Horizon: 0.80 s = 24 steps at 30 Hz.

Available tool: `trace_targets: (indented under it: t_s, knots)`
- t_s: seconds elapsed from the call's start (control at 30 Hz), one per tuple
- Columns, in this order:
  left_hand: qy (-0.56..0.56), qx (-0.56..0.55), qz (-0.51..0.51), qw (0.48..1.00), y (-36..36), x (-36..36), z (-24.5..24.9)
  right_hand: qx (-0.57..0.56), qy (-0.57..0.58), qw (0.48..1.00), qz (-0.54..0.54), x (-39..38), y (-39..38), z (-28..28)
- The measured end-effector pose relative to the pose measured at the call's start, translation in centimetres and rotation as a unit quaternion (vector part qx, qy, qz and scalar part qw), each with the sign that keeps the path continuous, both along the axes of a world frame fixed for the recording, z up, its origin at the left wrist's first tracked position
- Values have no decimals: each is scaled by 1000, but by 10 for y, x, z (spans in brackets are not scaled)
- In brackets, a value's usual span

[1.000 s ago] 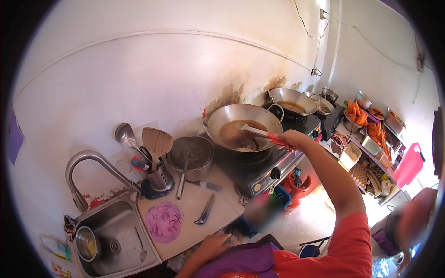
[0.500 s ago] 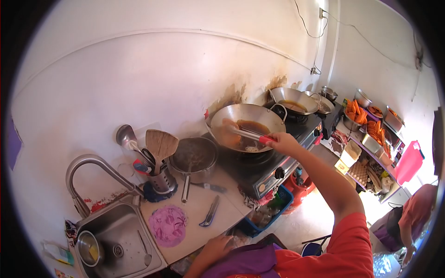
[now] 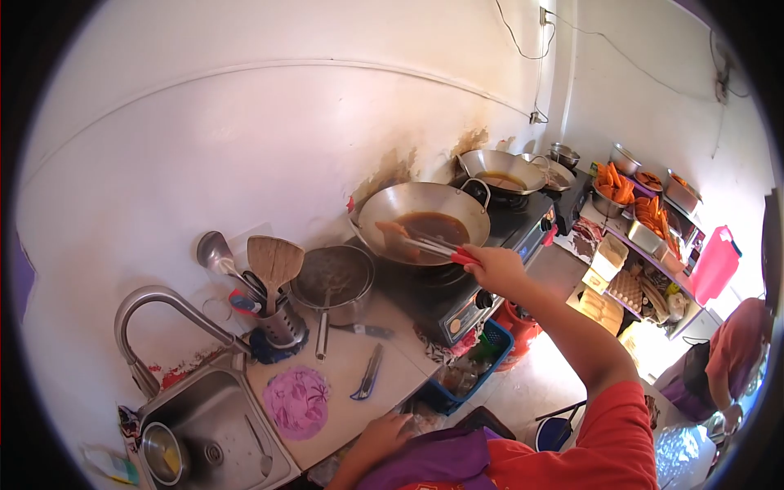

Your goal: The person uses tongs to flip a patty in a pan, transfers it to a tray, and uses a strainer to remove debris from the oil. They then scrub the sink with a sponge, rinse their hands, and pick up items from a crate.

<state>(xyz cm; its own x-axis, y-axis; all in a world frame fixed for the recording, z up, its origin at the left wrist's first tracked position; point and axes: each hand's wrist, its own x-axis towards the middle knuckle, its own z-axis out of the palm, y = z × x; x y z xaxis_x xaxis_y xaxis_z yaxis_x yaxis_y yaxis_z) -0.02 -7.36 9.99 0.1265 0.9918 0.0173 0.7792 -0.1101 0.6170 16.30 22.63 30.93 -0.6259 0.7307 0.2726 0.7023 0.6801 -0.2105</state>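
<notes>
Fingers of your R hand (image 3: 496, 271) wrap tight round red-handled metal tongs (image 3: 441, 247), prob. gripped at the end to dodge heat; tips at 10 o'clock reach an orange-brown piece (image 3: 390, 229) in the wide steel wok (image 3: 408, 198). Your L hand (image 3: 384, 437), 7 o'clock, lies by the pale counter (image 3: 343, 385) edge, maybe for balance; can't tell if gripping.

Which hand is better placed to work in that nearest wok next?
Probably the right hand: it grips the red-handled tongs, whose tips are over the wok. The left hand is at the counter edge, farther away.
</notes>
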Motion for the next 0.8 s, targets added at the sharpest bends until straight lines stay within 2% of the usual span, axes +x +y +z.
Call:
trace_targets:
  t_s: [0.2,0.3,0.4,0.6,0.8]
  knots:
    - [8,7,-18,1000,2,-1,2,-25,111,993,-32,16,-9,-3]
    - [16,12,-31,999,6,0,2,-39,106,992,-58,19,-18,-7]
    - [11,-5,-43,999,10,0,5,-5,111,993,-43,23,-17,-16]
    - [12,-16,-58,998,15,2,11,16,172,983,-59,25,-23,14]
    - [0,8,-71,997,23,2,-2,-29,147,985,-83,30,-23,-14]
